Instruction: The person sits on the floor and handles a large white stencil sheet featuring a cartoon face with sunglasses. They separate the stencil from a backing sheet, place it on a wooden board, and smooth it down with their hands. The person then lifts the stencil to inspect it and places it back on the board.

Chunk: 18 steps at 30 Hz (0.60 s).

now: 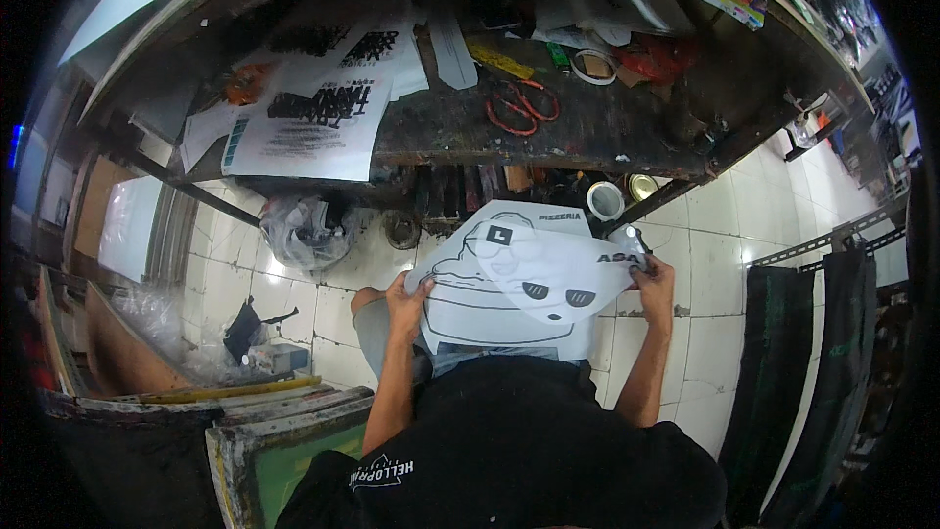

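Observation:
Two printed sheets lie overlapped in front of my body. The lower white sheet bears a line drawing of rounded outlines and dark lettering. Over it curves a thinner, see-through-looking sheet with two dark striped eye shapes. My left hand pinches the left edge of the sheets, thumb on top; whether it grips one or both I cannot tell. At the other side my right hand has its fingers closed on the upper sheet's right end, beside some black lettering.
Ahead stands a dark, stained workbench with orange-handled scissors, a tape roll and printed papers. Below are a plastic bag and open cans. Framed screens lean at left; black-covered boards stand at right.

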Motion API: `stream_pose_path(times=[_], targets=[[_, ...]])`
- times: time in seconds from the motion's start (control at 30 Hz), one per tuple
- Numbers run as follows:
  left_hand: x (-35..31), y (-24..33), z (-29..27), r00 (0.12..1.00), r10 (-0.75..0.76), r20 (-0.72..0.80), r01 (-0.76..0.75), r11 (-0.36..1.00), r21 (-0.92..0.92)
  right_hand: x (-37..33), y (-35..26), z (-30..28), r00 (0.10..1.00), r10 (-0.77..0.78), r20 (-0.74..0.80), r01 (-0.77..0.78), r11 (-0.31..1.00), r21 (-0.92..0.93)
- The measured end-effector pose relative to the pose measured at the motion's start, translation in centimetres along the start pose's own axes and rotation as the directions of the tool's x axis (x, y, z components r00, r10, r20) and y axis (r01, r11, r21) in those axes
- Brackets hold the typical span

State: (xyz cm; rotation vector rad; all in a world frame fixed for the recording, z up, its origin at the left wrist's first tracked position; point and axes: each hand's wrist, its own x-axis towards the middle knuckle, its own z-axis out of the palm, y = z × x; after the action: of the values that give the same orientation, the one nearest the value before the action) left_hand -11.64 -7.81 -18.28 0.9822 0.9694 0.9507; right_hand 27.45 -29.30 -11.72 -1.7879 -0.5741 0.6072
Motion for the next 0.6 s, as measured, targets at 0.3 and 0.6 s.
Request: stream_pose_path(times=[0.3,0.6], targets=[[-0.1,0.1,-0.3,0.999,-0.04,-0.004,0.039,0.998,-0.054,-0.6,-6.5,-2.9,0.997,-0.033,-0.065,0.058,0.903,0.426],[-0.3,0.4,-0.2,0.999,-0.041,-0.003,0.041,0.994,-0.097,7.8,-16.3,6.6,0.961,-0.126,-0.246,0.253,0.758,0.601]])
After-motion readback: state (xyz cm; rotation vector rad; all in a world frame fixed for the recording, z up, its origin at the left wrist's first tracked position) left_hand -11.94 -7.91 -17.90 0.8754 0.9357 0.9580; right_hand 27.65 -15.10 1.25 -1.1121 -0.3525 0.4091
